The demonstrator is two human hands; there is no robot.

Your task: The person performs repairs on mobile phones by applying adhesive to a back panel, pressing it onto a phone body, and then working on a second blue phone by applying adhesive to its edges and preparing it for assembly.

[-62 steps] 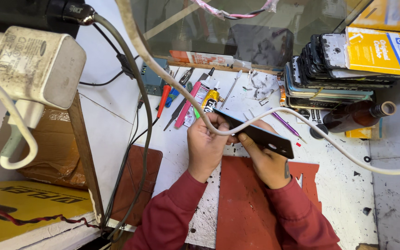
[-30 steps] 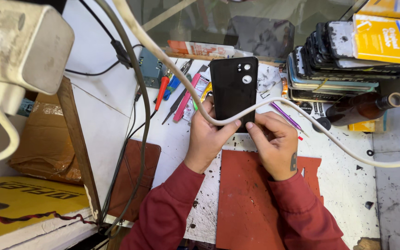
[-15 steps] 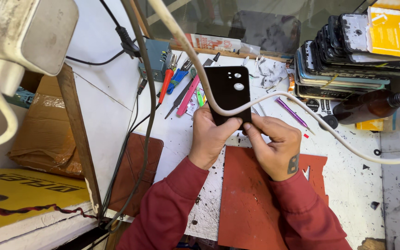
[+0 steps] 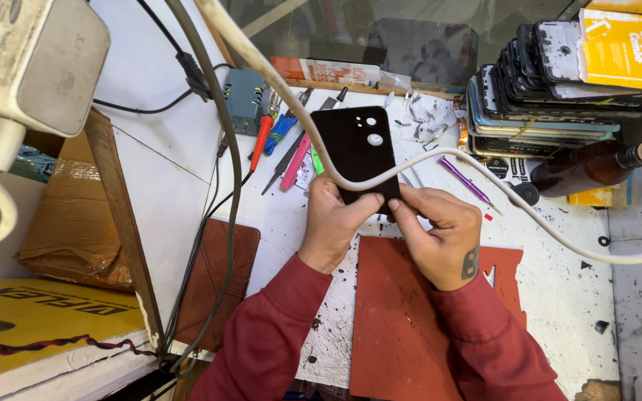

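Gripping the lower end of a black phone (image 4: 356, 152) in both hands, the person holds it upright above the bench, its back and camera holes turned toward the head camera. The left hand (image 4: 334, 223) wraps the lower left corner with the thumb pressed on the back, while the right hand (image 4: 440, 232) pinches the lower right edge between thumb and curled fingers; neither hand is spread, and both are shut around the phone. To work this edge well, it seems wise to keep the thumbs close to the seam, press evenly along it and not at one corner, and steady the wrists low so the phone does not twist. A thick white cable (image 4: 440, 160) hangs across the view just in front of the phone and should be kept from snagging the fingers. Under the forearms lies a red-brown mat (image 4: 403, 327) on a white, ink-flecked worktop (image 4: 559, 297). Beyond the phone lie a red-handled screwdriver (image 4: 260, 141), pink and blue tools and a purple-handled tool (image 4: 464, 180). To the right stand a stack of phones (image 4: 544, 89) with a yellow box (image 4: 626, 48) on top, and a brown bottle (image 4: 596, 167) lies on its side. A brown leather case (image 4: 213, 282) and a cardboard box (image 4: 68, 215) sit to the left.
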